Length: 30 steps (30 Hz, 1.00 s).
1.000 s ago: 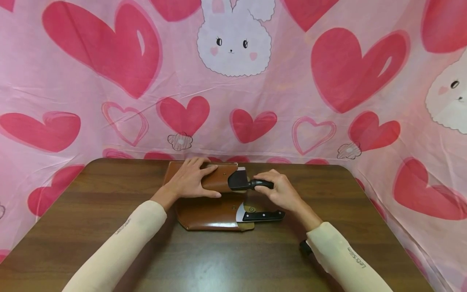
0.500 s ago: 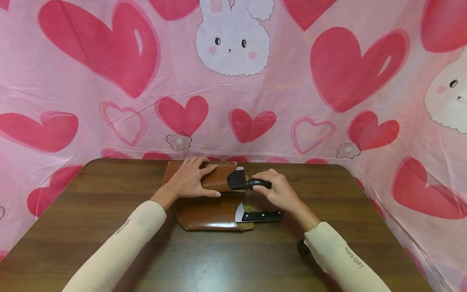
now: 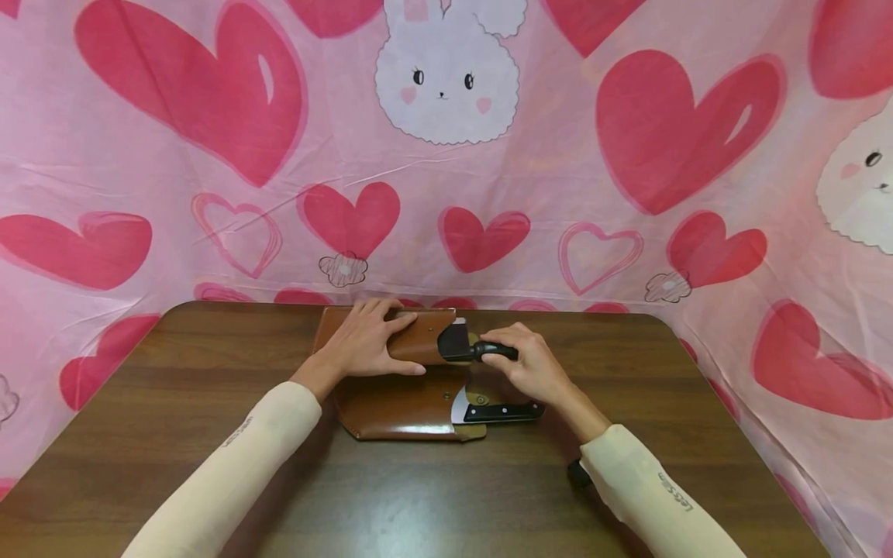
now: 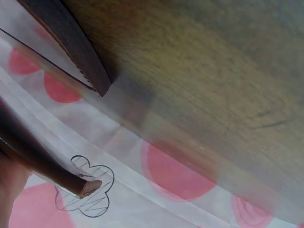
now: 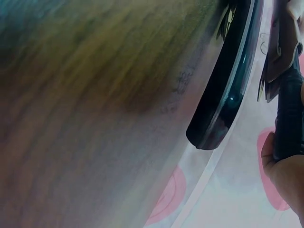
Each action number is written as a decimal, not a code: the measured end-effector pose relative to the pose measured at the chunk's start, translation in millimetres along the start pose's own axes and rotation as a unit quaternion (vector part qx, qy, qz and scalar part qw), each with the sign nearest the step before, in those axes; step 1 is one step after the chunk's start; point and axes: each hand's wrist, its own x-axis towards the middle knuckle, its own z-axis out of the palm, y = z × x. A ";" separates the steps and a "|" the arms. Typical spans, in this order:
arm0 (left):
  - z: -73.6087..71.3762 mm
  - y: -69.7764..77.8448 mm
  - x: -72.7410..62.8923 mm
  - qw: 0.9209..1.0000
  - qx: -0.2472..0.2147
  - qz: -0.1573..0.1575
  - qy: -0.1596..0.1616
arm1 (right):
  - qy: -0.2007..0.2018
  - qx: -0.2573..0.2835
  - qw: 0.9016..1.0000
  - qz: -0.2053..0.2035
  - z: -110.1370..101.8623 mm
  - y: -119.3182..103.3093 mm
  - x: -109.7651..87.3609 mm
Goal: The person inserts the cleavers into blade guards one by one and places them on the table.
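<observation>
My left hand [image 3: 366, 341] lies over the farther brown leather sheath [image 3: 425, 341], fingers spread and thumb stretched along its near side. From that sheath's right end juts a knife with a dark blade [image 3: 456, 342] and a black handle [image 3: 501, 351]. My right hand [image 3: 536, 360] grips this handle; in the right wrist view the thumb [image 5: 280, 173] lies against it. Most of the blade is hidden inside the leather. Nearer to me is a second brown sheath [image 3: 398, 411] holding a cleaver, whose riveted black handle [image 3: 504, 412] points right.
Both sheaths lie on a brown wooden table [image 3: 418, 496], the farther one close to the back edge. Behind the table hangs a pink cloth [image 3: 544, 170] printed with hearts and rabbits. A small black object [image 3: 579, 473] shows beside the right sleeve [image 3: 635, 473].
My right hand and the knife have shifted very slightly left, a little deeper into the farther sheath. My left hand and the nearer sheath stay where they were.
</observation>
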 end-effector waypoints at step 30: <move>-0.8 10.3 4.0 1.000 0.005 -0.003 -0.001 | 0.005 -0.003 1.000 -0.007 8.1 -1.7 0.2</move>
